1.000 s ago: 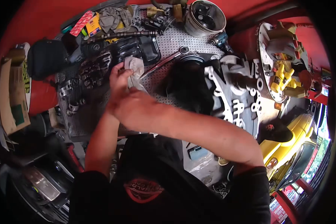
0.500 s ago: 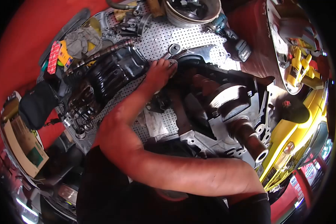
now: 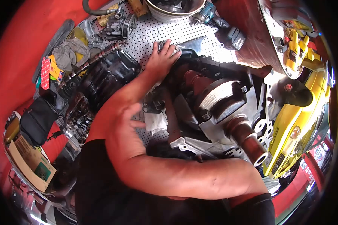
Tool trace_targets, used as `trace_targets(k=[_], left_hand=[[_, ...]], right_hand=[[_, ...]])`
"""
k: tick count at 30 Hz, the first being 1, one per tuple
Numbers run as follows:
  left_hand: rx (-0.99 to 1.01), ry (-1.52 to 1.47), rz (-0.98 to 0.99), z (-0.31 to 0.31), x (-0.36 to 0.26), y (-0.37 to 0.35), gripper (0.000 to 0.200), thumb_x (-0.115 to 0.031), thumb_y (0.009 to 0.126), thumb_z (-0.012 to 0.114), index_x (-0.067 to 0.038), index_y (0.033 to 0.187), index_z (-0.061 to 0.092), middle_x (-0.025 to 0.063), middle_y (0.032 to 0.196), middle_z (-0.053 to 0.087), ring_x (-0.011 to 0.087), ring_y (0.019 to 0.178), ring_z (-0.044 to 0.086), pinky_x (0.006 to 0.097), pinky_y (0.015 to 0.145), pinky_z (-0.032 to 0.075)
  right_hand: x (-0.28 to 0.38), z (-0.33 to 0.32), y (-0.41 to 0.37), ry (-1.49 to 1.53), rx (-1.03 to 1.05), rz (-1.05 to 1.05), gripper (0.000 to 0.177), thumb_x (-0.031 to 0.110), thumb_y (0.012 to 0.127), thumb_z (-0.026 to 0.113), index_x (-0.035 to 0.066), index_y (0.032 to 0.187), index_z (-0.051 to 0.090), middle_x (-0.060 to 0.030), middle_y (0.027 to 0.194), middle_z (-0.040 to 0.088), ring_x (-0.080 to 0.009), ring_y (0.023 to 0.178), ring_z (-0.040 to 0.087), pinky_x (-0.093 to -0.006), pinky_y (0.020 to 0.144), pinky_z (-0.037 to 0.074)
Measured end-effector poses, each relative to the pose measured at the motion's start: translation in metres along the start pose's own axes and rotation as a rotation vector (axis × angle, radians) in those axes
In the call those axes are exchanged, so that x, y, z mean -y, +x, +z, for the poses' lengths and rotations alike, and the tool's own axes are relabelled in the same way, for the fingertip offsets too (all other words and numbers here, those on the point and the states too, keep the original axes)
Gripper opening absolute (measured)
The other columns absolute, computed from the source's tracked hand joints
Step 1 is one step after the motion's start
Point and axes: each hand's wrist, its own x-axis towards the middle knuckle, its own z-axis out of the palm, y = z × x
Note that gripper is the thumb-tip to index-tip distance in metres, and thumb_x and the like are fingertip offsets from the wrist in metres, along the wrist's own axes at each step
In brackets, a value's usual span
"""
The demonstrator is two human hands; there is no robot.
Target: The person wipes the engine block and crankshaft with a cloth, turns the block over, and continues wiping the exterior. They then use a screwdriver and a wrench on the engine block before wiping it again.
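My left hand [image 3: 163, 58] reaches to the far edge of an engine block [image 3: 184, 140], its fingers curled over the round head of a ratchet [image 3: 161, 45]. Most of the ratchet's handle is hidden under that hand. A large crankshaft [image 3: 218, 99] lies in the block, its snout pointing toward me at the lower right. My right arm crosses in front of my body. Over my left forearm, my right hand [image 3: 125, 120] shows blurred, with fingers apart and nothing seen in them. Beside it a white cloth [image 3: 156, 122] lies on the perforated tabletop [image 3: 150, 35].
Left of the block lie a black engine part [image 3: 110, 71], a camshaft [image 3: 103, 54] and a grey rag [image 3: 71, 52]. A pulley unit [image 3: 120, 26], a bucket [image 3: 174, 15] and a cordless power tool [image 3: 223, 28] stand at the back. A yellow car [image 3: 296, 131] is at right.
My left hand has moved up onto the ratchet head, which stood uncovered before. Fingers of my right hand now show over my left forearm. The view has shifted slightly.
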Motion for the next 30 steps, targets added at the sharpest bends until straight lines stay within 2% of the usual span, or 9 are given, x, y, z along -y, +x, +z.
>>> trace_targets(k=[1,6,10,11,14,18,19,23,30], left_hand=[[-0.005,-0.012,-0.021,0.001,0.001,-0.003,0.065,-0.021,0.086,0.062,-0.022,0.148,0.045,0.0150,0.149,0.039,0.0358,0.149,0.023,0.0716,0.111,0.022],[0.058,-0.024,-0.031,-0.001,0.015,-0.045,0.066,-0.024,0.084,0.066,-0.027,0.148,0.046,0.0157,0.149,0.039,0.0349,0.148,0.024,0.0730,0.111,0.021],[0.177,0.081,0.062,-0.011,0.010,0.019,0.064,-0.021,0.090,0.060,-0.028,0.151,0.043,0.0132,0.151,0.040,0.0332,0.151,0.023,0.0708,0.115,0.014],[0.100,0.079,0.059,0.014,0.007,0.036,0.076,-0.022,0.083,0.069,-0.029,0.153,0.039,0.0123,0.153,0.040,0.0328,0.151,0.023,0.0692,0.116,0.014],[0.205,0.082,0.025,-0.014,0.007,0.032,0.078,-0.022,0.082,0.070,-0.030,0.153,0.038,0.0116,0.150,0.042,0.0310,0.148,0.028,0.0676,0.115,0.018],[0.193,-0.054,0.008,-0.018,0.019,-0.013,0.057,-0.015,0.091,0.057,-0.027,0.147,0.050,0.0071,0.129,0.051,0.0255,0.128,0.046,0.0642,0.111,0.027],[0.199,-0.021,0.026,-0.018,0.017,-0.009,0.049,-0.015,0.092,0.055,-0.024,0.141,0.056,0.0060,0.121,0.054,0.0238,0.118,0.050,0.0557,0.108,0.034],[0.066,-0.101,0.099,0.004,0.007,0.042,0.039,-0.013,0.096,0.047,-0.022,0.131,0.062,0.0052,0.113,0.060,0.0226,0.115,0.052,0.0405,0.099,0.037],[0.049,-0.085,0.186,0.012,-0.005,0.074,0.039,-0.016,0.097,0.046,-0.022,0.131,0.063,0.0037,0.116,0.059,0.0197,0.115,0.053,0.0404,0.100,0.038]], right_hand=[[-0.003,-0.001,-0.004,-0.031,0.132,-0.050,0.041,0.021,0.091,0.055,0.005,0.127,0.065,-0.0165,0.117,0.067,-0.0385,0.098,0.065,-0.0674,0.090,0.044],[0.004,0.002,-0.020,-0.069,0.106,-0.071,0.042,0.023,0.091,0.055,0.005,0.129,0.064,-0.0172,0.118,0.066,-0.0391,0.099,0.064,-0.0686,0.089,0.044],[0.009,0.007,-0.017,-0.060,0.109,-0.100,0.044,0.024,0.092,0.055,0.005,0.130,0.063,-0.0175,0.121,0.064,-0.0394,0.102,0.062,-0.0686,0.091,0.043],[0.008,0.008,-0.014,-0.062,0.106,-0.105,0.044,0.024,0.092,0.055,0.005,0.131,0.062,-0.0176,0.121,0.064,-0.0395,0.103,0.061,-0.0686,0.091,0.043],[0.011,0.008,-0.012,-0.064,0.093,-0.116,0.045,0.025,0.092,0.055,0.005,0.132,0.061,-0.0177,0.123,0.062,-0.0397,0.106,0.060,-0.0685,0.092,0.042],[0.010,0.008,-0.007,-0.040,0.060,-0.116,0.046,0.026,0.092,0.055,0.005,0.133,0.060,-0.0180,0.126,0.061,-0.0400,0.109,0.058,-0.0685,0.094,0.041],[0.010,0.009,-0.005,-0.039,0.051,-0.116,0.047,0.026,0.093,0.055,0.005,0.134,0.060,-0.0181,0.127,0.060,-0.0401,0.110,0.057,-0.0685,0.095,0.040],[0.014,0.010,-0.003,-0.068,0.057,-0.143,0.048,0.027,0.093,0.054,0.004,0.135,0.058,-0.0183,0.129,0.059,-0.0404,0.113,0.055,-0.0685,0.097,0.039],[0.006,0.008,-0.014,-0.100,0.056,-0.139,0.051,0.029,0.094,0.054,0.004,0.138,0.056,-0.0188,0.134,0.056,-0.0409,0.119,0.052,-0.0684,0.100,0.037]])
